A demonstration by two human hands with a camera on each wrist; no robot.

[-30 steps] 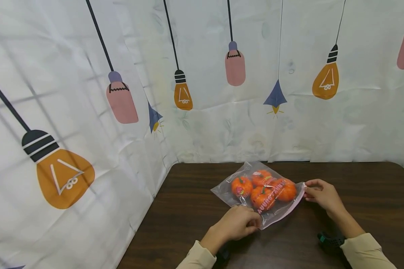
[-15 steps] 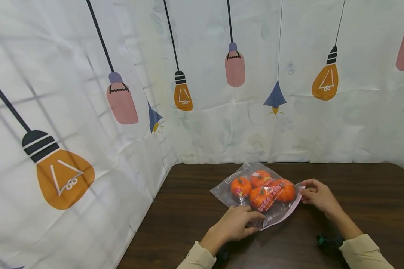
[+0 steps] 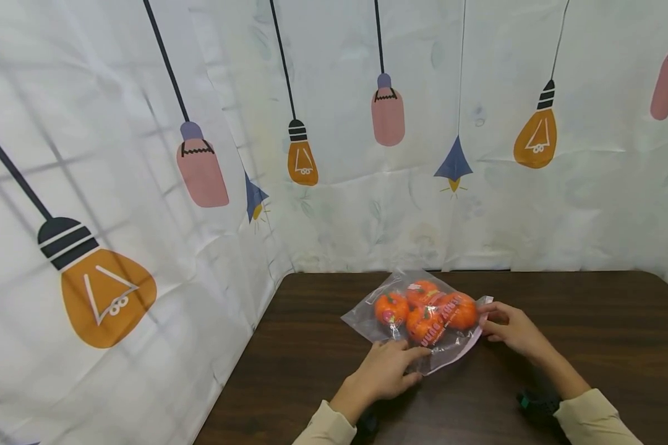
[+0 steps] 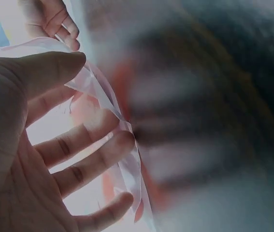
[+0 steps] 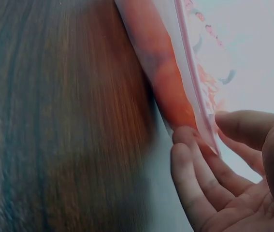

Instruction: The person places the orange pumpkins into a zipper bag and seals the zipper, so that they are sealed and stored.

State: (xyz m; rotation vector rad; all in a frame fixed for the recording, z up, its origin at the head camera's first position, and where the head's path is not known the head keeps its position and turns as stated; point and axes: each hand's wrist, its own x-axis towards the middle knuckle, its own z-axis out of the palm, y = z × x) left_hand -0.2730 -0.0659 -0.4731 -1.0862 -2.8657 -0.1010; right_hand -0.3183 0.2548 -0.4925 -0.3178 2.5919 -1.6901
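Note:
A clear zip bag (image 3: 362, 312) with pink lettering and a pale pink edge lies on the dark wooden table. Inside it are several small orange pumpkins (image 3: 391, 308) with green stems. My left hand (image 3: 386, 369) rests at the bag's near edge, index finger stretched over the plastic; in the left wrist view its spread fingers (image 4: 86, 164) touch the bag's edge. With thumb and fingers, my right hand (image 3: 512, 330) pinches the bag's right corner. The right wrist view shows the pink zip strip (image 5: 192, 63) running down to that thumb.
A white curtain (image 3: 356, 222) printed with hanging lamps stands behind the table (image 3: 601, 321) and along its left side. A dark band with a green patch (image 3: 526, 402) is by the right wrist.
The bag and my right hand have shifted a little to the left. My left hand's fingers have loosened from a curl, with the index finger now straighter over the bag.

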